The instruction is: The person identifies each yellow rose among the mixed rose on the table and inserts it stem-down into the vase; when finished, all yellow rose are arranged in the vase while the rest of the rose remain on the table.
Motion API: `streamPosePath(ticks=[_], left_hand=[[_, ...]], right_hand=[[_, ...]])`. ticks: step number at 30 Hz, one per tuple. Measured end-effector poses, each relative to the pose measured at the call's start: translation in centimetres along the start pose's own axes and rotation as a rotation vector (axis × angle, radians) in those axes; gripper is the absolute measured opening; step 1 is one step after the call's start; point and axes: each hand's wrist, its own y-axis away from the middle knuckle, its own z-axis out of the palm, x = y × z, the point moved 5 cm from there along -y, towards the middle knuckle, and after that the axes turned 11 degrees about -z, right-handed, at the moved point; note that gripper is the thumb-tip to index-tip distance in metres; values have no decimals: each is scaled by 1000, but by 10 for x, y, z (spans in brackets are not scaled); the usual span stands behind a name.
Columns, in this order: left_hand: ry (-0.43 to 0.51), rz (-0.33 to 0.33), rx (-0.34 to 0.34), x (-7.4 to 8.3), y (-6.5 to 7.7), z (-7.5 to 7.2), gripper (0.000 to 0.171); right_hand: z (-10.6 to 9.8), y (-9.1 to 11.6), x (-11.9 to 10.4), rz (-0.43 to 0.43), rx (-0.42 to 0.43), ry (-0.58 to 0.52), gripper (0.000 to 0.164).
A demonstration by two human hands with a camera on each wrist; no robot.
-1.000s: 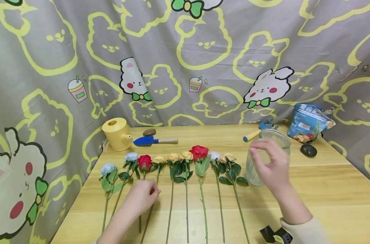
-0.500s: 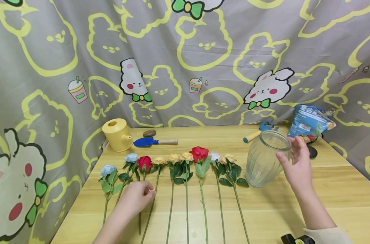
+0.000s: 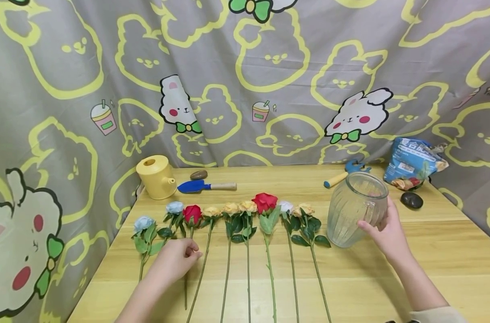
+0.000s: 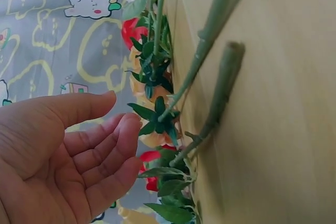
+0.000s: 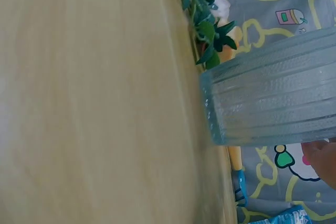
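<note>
A clear ribbed glass vase stands upright right of a row of artificial roses. My right hand grips its right side, thumb on the near wall and fingers round the back. In the right wrist view the glass vase fills the right, with part of the hand below it. Over the stem of the left red rose hovers my left hand, fingers loosely bent. The left wrist view shows that hand with nothing between thumb and fingers, beside the stems and green leaves.
Blue roses lie at the row's left end, yellow ones and a big red one further right. Behind are a yellow watering can, a blue trowel, a blue rake, a blue bag and a black stone.
My right hand has gone from in front of the vase round to its right side and taken hold of it. My left hand has drifted slightly left. The roses lie where they were.
</note>
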Motion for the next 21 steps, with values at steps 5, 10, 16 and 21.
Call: streamPosePath(ticks=[5, 10, 16, 21], left_hand=[[-19, -3, -19, -3, -4, 0, 9], [-17, 15, -48, 0, -13, 6, 8], [-25, 44, -83, 8, -21, 19, 17], [-83, 55, -89, 10, -23, 27, 35]], right_hand=[[0, 3, 3, 12, -36, 25, 80], [-3, 6, 2, 23, -27, 47, 79], [-2, 6, 3, 24, -26, 46, 78], [-2, 5, 6, 31, -22, 43, 79]])
